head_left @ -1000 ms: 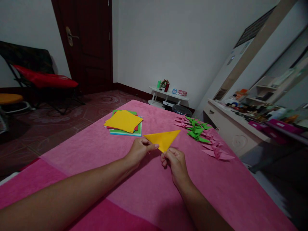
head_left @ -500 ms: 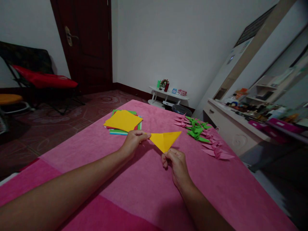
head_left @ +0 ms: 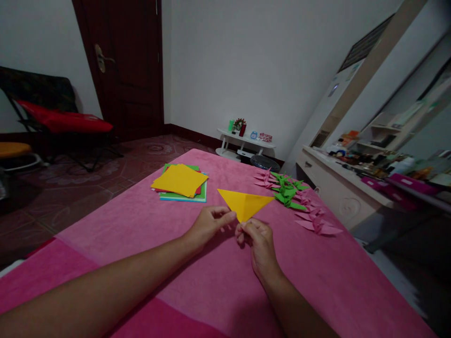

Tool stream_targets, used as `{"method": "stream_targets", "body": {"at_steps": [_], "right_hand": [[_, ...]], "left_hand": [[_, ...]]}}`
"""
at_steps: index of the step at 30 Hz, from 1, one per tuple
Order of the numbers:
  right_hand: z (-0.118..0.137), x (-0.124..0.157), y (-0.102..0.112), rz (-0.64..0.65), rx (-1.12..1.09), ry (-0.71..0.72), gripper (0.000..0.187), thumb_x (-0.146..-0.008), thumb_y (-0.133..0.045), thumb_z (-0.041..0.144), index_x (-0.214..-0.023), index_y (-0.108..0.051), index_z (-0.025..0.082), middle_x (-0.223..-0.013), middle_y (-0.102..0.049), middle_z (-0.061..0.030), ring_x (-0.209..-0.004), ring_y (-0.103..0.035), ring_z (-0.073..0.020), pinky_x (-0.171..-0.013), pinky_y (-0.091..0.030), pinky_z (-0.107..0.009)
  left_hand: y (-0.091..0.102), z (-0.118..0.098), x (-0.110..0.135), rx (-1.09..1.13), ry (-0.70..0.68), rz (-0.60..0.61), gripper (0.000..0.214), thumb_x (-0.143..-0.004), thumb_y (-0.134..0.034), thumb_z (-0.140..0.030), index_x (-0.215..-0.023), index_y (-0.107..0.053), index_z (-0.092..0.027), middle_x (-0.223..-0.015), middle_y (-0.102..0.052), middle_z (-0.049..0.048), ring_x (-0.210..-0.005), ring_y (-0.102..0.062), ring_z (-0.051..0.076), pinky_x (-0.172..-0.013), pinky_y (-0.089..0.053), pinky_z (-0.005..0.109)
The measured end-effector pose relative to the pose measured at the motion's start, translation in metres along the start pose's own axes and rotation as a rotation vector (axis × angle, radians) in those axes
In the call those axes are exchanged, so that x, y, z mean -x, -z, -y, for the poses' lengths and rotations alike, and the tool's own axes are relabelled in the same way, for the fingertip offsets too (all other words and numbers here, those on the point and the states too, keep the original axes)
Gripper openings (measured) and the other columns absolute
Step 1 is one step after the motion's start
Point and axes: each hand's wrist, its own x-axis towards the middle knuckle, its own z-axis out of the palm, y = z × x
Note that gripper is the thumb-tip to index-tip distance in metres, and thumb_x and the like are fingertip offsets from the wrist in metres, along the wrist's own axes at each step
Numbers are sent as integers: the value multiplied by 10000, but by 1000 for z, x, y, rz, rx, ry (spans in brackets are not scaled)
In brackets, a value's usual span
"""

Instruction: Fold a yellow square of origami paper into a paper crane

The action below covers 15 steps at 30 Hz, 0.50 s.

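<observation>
A yellow paper triangle is held just above the pink tablecloth. My right hand pinches its near point from below. My left hand has its fingers curled and pinched at the triangle's lower left edge, close to my right hand. A stack of coloured paper squares with a yellow sheet on top lies beyond my left hand. To the right lie several folded green paper cranes and pink paper cranes.
The table's right edge runs close to a white dresser crowded with small items. A low white shelf stands by the far wall. A dark door and a folding chair with a red cushion are at the left.
My left hand slid out to the triangle's left tip, then came back to the near point beside my right hand. The triangle shifted slightly right and flattened.
</observation>
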Motion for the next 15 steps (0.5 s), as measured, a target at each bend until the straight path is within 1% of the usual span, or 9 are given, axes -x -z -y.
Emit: {"method": "stream_targets", "body": {"at_steps": [1, 3, 5, 8, 11, 13, 15], "right_hand": [[0, 1, -1, 20, 23, 6, 228, -780, -536, 275, -600, -601, 150, -525, -561, 3, -462, -470, -97, -451, -341, -217], [0, 2, -2, 54, 76, 15, 247, -791, -528, 287, -607, -614, 146, -527, -569, -6, -477, -479, -103, -462, -352, -221], [1, 3, -3, 76, 112, 11, 247, -791, -525, 280, -605, -612, 144, -521, -565, -6, -467, -476, -103, -461, -358, -222], [4, 4, -5, 107, 110, -10, 237, -782, -525, 259, -577, -571, 151, -517, -549, 7, -433, -461, -91, -441, -354, -218], [8, 5, -9, 73, 119, 18, 228, -796, -559, 313, -627, -548, 161, -528, -548, 24, -419, -439, -76, -419, -326, -203], [9, 5, -11, 38, 106, 34, 226, -792, -594, 361, -685, -521, 175, -532, -560, 35, -411, -429, -70, -403, -304, -193], [8, 5, -13, 19, 58, 31, 248, -780, -618, 382, -710, -479, 189, -530, -566, 44, -396, -428, -68, -386, -291, -185]], "left_hand": [[-7, 0, 3, 25, -8, 46, 369, -715, -647, -474, -685, -647, -106, -611, -579, 28, -548, -495, 98, -516, -340, 207], [-16, 1, 7, 75, -24, 65, 351, -725, -648, -444, -624, -621, -108, -566, -562, 18, -539, -502, 106, -542, -363, 225], [-19, 2, 8, 104, -14, 24, 341, -729, -651, -417, -595, -604, -108, -546, -557, 14, -520, -494, 101, -534, -359, 228], [-16, 4, 8, 114, 24, -81, 334, -720, -665, -392, -570, -585, -104, -533, -556, 12, -482, -463, 78, -485, -318, 209], [-13, 5, 7, 107, 73, -138, 344, -719, -660, -407, -582, -575, -104, -513, -567, 17, -431, -463, 71, -439, -295, 196], [-14, 6, 6, 91, 100, -130, 348, -722, -650, -427, -610, -578, -105, -506, -584, 26, -411, -492, 85, -419, -303, 193], [-16, 6, 7, 75, 98, -103, 356, -725, -642, -440, -611, -571, -110, -498, -593, 33, -417, -531, 107, -418, -329, 196]]}}
